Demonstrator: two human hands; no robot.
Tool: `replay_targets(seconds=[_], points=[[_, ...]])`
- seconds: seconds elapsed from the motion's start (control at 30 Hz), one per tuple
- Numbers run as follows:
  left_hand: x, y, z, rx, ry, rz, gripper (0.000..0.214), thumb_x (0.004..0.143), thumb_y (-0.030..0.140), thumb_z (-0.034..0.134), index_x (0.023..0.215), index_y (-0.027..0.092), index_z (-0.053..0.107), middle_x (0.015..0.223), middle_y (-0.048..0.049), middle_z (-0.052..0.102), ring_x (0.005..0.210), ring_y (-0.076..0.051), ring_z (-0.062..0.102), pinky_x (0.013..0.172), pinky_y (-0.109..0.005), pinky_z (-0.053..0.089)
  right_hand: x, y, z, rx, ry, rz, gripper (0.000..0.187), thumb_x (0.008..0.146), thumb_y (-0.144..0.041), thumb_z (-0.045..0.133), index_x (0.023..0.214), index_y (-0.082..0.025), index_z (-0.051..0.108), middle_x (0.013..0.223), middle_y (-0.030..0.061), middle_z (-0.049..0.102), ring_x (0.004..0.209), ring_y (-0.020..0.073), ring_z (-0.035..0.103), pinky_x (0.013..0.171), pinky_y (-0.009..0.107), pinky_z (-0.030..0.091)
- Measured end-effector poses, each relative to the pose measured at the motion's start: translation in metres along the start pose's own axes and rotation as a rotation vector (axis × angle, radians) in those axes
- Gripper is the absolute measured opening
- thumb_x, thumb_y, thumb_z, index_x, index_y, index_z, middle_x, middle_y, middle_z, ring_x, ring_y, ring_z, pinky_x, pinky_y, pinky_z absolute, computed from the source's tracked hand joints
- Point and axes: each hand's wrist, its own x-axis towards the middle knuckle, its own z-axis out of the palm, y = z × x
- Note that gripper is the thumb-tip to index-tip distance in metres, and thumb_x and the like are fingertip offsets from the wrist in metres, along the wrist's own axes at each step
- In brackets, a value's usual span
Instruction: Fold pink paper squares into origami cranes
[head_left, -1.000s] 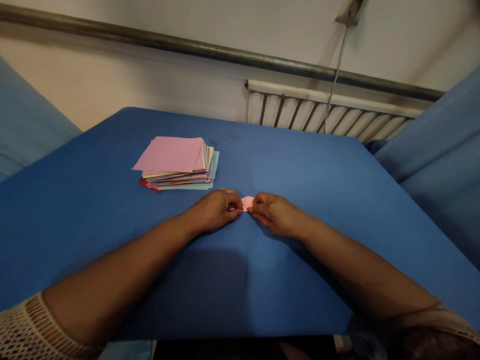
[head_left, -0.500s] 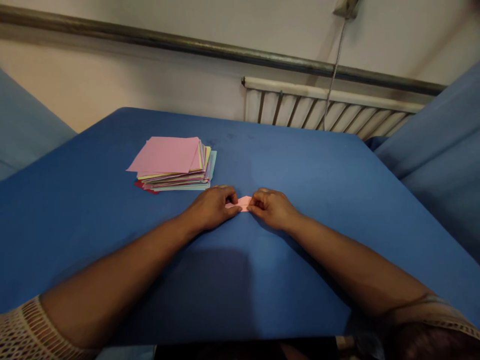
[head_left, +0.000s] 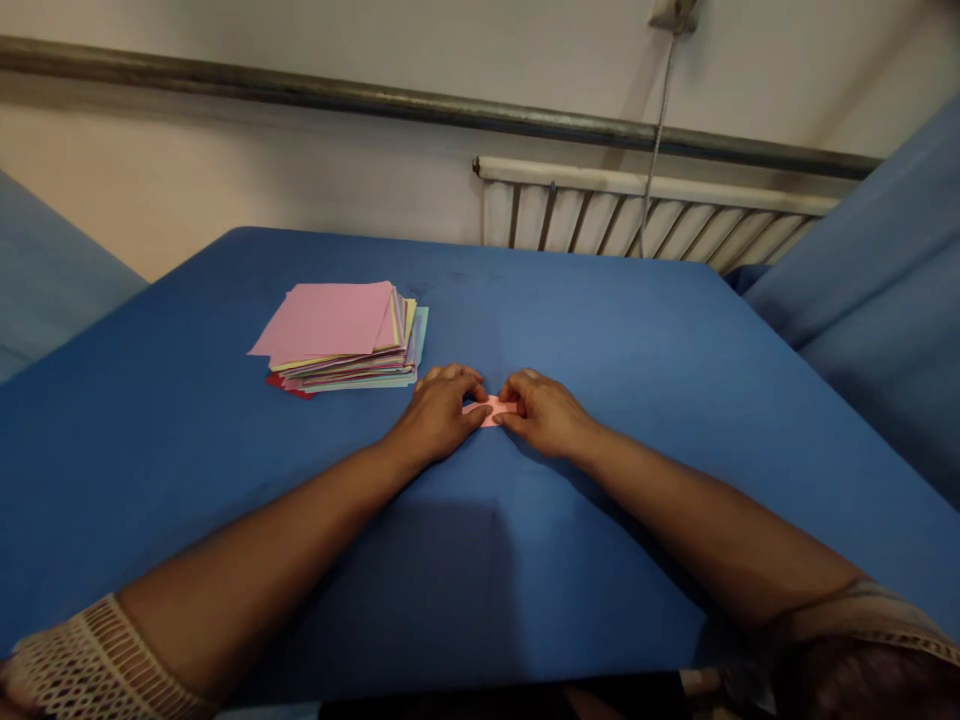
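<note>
A small folded piece of pink paper [head_left: 491,420] lies on the blue table between my two hands, partly covered by my fingers. My left hand [head_left: 444,408] grips its left end, thumb on the near side and fingers on the far side. Opposite, my right hand [head_left: 546,412] holds the right end, with the thumb pressing near the paper's middle. Both thumb tips are close together over the paper. How the folds run underneath my fingers is hidden.
A stack of coloured paper sheets [head_left: 322,320], pink on top, rests beyond my left hand on the blue table [head_left: 615,340]. Behind the table are a radiator [head_left: 585,210], a metal pipe [head_left: 360,100] and a hanging cord [head_left: 656,140]. Blue curtains [head_left: 885,280] flank both sides.
My left hand has shifted slightly to the right, and its thumb has come closer to the right thumb. Both hands stay on the pink paper. The camera view has moved a little.
</note>
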Motion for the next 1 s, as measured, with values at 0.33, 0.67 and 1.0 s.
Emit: replay_targets(seconds=[0.33, 0.67, 1.0], points=[[-0.001, -0.001, 0.000, 0.036, 0.013, -0.016, 0.027, 0.083, 0.036, 0.063, 0.107, 0.022, 0.065, 0.127, -0.0085, 0.061, 0.117, -0.029, 0.052, 0.102, -0.047, 0.039, 0.003, -0.001, -0.004, -0.011, -0.029, 0.102, 0.024, 0.082, -0.031, 0.070, 0.101, -0.018, 0.063, 0.099, 0.0044, 0.059, 0.078, 0.0135, 0.055, 0.074, 0.029, 0.044], [0.001, -0.003, -0.001, -0.063, -0.017, 0.066, 0.021, 0.088, 0.035, 0.059, 0.103, 0.023, 0.069, 0.129, -0.0073, 0.063, 0.121, -0.026, 0.054, 0.104, -0.046, 0.039, 0.003, -0.001, -0.002, 0.041, 0.010, 0.090, 0.016, 0.080, -0.027, 0.070, 0.090, -0.019, 0.061, 0.092, 0.0020, 0.059, 0.079, 0.0140, 0.053, 0.072, 0.029, 0.041], [-0.005, -0.005, -0.004, -0.100, 0.012, 0.159, 0.011, 0.087, 0.025, 0.060, 0.088, 0.022, 0.070, 0.118, -0.0053, 0.068, 0.111, -0.022, 0.059, 0.101, -0.042, 0.042, -0.007, 0.002, -0.003, 0.054, -0.019, -0.045, 0.015, 0.088, -0.025, 0.063, 0.103, -0.021, 0.064, 0.099, 0.0034, 0.060, 0.083, 0.0140, 0.057, 0.077, 0.029, 0.044]])
